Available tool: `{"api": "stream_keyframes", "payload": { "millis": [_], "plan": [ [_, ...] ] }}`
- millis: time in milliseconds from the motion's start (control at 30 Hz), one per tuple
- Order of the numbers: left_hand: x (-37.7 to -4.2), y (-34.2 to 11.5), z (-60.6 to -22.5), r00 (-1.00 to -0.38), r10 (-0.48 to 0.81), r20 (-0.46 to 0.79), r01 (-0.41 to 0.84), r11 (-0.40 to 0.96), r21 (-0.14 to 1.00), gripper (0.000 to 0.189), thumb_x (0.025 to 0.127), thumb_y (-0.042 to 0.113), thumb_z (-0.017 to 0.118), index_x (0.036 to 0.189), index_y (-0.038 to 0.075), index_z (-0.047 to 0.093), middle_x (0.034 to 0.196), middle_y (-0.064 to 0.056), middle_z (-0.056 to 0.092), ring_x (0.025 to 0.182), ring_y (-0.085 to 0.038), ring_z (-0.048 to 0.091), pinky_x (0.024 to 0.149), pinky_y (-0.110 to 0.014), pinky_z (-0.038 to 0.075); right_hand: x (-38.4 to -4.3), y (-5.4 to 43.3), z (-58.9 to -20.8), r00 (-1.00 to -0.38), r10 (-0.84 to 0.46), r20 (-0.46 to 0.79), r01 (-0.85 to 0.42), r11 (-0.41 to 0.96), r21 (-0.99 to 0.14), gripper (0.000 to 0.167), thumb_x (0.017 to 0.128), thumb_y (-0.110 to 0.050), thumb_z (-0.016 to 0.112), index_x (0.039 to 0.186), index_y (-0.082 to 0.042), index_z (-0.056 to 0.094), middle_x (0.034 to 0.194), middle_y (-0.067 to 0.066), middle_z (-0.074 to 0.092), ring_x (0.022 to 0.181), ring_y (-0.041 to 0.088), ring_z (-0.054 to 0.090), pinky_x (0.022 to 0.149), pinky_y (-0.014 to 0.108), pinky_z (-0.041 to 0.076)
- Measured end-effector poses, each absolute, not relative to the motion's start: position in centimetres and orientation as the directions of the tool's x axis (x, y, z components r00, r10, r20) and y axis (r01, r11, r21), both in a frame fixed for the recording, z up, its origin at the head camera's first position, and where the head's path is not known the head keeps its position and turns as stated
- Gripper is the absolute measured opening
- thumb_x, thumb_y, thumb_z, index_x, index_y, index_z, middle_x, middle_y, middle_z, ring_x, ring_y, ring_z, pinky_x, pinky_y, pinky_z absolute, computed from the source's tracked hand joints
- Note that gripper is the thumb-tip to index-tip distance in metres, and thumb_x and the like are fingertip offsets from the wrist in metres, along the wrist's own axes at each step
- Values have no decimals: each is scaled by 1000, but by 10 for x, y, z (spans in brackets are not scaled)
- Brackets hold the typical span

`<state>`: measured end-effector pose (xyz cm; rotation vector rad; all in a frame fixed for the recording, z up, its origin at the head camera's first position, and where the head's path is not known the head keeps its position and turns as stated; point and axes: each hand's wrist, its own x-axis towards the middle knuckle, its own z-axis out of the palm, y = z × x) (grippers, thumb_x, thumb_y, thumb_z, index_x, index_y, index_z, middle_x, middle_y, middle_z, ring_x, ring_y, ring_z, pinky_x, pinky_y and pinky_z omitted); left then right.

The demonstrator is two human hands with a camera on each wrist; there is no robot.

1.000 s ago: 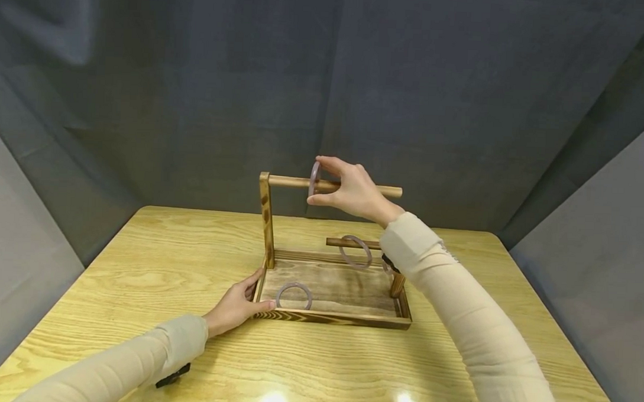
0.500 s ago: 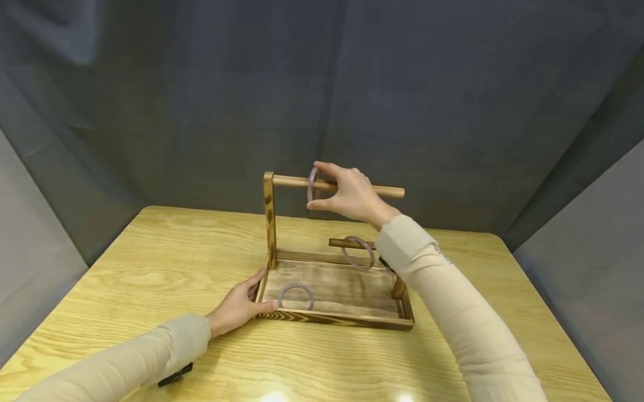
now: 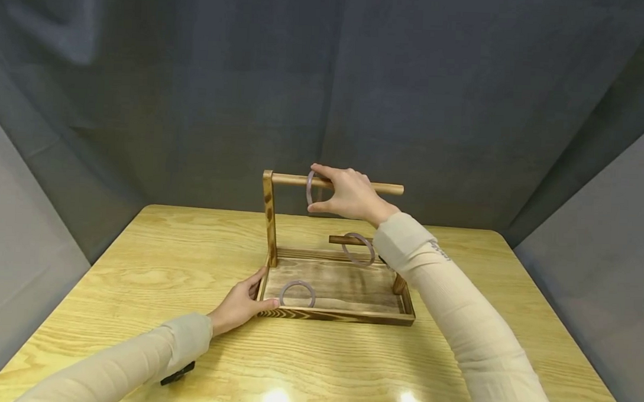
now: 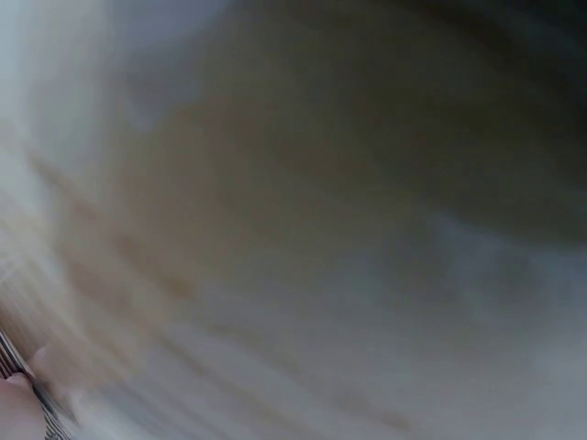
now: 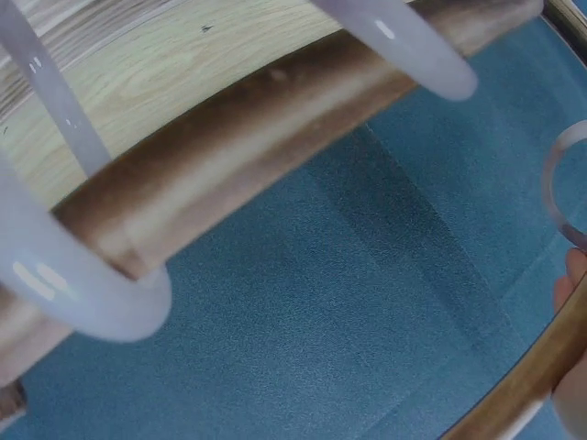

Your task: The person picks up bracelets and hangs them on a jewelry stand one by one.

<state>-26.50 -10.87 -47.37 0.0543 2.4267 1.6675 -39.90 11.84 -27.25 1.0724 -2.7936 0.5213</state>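
My right hand (image 3: 351,193) pinches a pale lilac bangle (image 3: 309,189) between thumb and fingertips at the upper rod (image 3: 388,189) of a wooden display stand. The rod appears to pass through this bangle. At the stand's left front corner, my left hand (image 3: 238,307) grips the tray base (image 3: 339,316), thumb over the front rim. Another bangle (image 3: 298,283) leans at the tray's front wall, close to that thumb. On the lower rod (image 5: 248,151) hang two more, a near bangle (image 5: 83,284) and a farther bangle (image 5: 404,41). The left wrist view is blurred.
A left post (image 3: 270,223) carries the upper rod, and a shorter right post (image 3: 399,285) stands partly behind my sleeve. The stand sits on a light wood table (image 3: 182,249). Dark cloth (image 3: 224,103) hangs behind it, with grey panels at both sides.
My right hand has lowered the pinched bangle a little against the upper rod, with a slight shift left along it. The left hand keeps its grip on the tray corner.
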Motion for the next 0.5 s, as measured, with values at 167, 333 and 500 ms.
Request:
{"api": "stream_keyframes", "payload": {
  "millis": [167,333,500],
  "plan": [
    [-266,-110,-475,-981,141,-137,-77,367,927,91,79,27,72,148,13,13,154,-6,10,138,-33,17,110,-46,27,-398,117,-271,-747,-629,216,-665,700,-261,87,70,-53,73,143,-22,35,131,5,54,109,25,58,79,39,50],
    [-268,-112,-477,-980,146,-136,-74,367,927,91,80,27,72,148,13,14,154,-7,9,138,-34,17,109,-46,28,-399,117,-273,-741,-632,227,-672,698,-249,87,71,-53,72,142,-21,36,131,6,54,106,25,60,73,37,51],
    [-270,-112,-477,-979,151,-134,-72,361,930,91,80,28,71,148,13,14,154,-7,9,138,-34,16,110,-47,26,-399,117,-272,-735,-637,233,-678,684,-269,89,69,-54,73,142,-20,36,135,5,51,114,26,55,88,44,49]
  ]
}}
